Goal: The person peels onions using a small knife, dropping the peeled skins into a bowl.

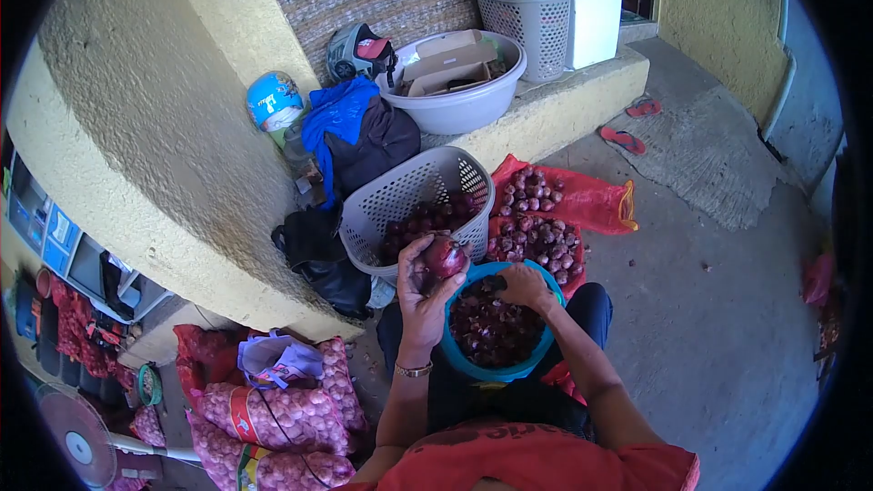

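My left hand is closed around a red onion, raised in front of the grey perforated basket. Red onions lie in the bottom of that basket. Over the rim of the blue basin, between my legs, my right hand has its fingers bent together. A small dark thing shows at its fingertips, too unclear to name. Onion skins and peelings fill the basin. Just beyond, several onions lie on a red mesh sack.
Net bags of pinkish bulbs stand at lower left beneath a purple bag. A black bag sits by the wall. On the ledge are a white tub, helmets and a tall basket. Slippers lie at right.
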Motion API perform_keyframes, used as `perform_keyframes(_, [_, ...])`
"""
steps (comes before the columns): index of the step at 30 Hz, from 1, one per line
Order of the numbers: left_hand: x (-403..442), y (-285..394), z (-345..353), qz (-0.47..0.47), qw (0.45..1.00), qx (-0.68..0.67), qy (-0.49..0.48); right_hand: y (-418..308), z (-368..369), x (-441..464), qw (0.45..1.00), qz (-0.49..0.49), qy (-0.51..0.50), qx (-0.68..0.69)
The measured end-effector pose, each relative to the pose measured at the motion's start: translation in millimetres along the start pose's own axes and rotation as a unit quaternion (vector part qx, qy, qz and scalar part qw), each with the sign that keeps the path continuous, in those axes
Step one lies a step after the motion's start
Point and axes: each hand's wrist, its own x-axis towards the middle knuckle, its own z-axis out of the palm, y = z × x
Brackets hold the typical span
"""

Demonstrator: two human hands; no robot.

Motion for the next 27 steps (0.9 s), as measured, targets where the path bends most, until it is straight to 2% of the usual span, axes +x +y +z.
perform_keyframes(5, [2.0,-2.1,-8.1,-0.011,0.997,0.072,0.000,-19.0,-13.5,-3.6,0.998,-0.017,0.060,0.027])
perform_keyframes(6, [2.6,-0.3,-7.1,-0.011,0.997,0.072,-0.001,-25.4,-17.1,-2.7,0.989,-0.014,0.124,0.074])
perform_keyframes(7, [2.5,2.7,-4.5,-0.031,0.999,0.028,0.004,-35.2,-24.9,-3.2,0.975,-0.009,0.187,0.120])
perform_keyframes(8, [2.3,4.9,-2.0,-0.050,0.999,-0.017,0.009,-43.3,-34.9,-3.3,0.975,-0.008,0.187,0.119])
perform_keyframes(10, [1.7,7.6,0.8,-0.063,0.998,-0.021,0.014,-67.9,-71.3,-4.4,0.918,-0.012,0.215,0.333])
perform_keyframes(11, [1.3,8.3,1.1,-0.075,0.997,-0.025,0.018,-75.8,-83.4,-4.8,0.898,-0.057,0.234,0.368])
perform_keyframes(12, [1.5,6.1,-1.0,-0.075,0.997,-0.025,0.018,-83.4,-97.2,-9.0,0.898,-0.057,0.233,0.368])
perform_keyframes(14, [1.7,-1.6,-8.3,0.010,0.997,0.074,-0.036,-97.8,-120.7,-20.3,0.841,-0.099,0.118,0.518])
perform_keyframes(17, [0.4,-3.9,-13.4,0.011,0.989,0.146,-0.022,-116.4,-134.9,-34.3,0.854,-0.114,0.114,0.495])
perform_keyframes(18, [0.7,-4.4,-11.6,0.011,0.989,0.146,-0.022,-121.4,-138.1,-38.8,0.853,-0.115,0.094,0.500])
perform_keyframes(20, [2.4,-5.6,-5.8,0.067,0.988,0.136,-0.004,-126.2,-138.1,-41.9,0.852,-0.122,0.091,0.500])
perform_keyframes(22, [2.5,-2.8,-1.3,0.066,0.991,0.112,-0.005,-128.8,-136.5,-42.7,0.859,-0.144,0.108,0.479])
perform_keyframes(23, [2.5,-2.0,0.0,0.066,0.994,0.089,-0.005,-129.3,-138.1,-43.8,0.862,-0.125,0.095,0.483])
perform_keyframes(27, [0.9,-5.7,-7.5,0.058,0.992,0.112,-0.014,-127.9,-138.1,-42.3,0.860,-0.133,0.098,0.482])
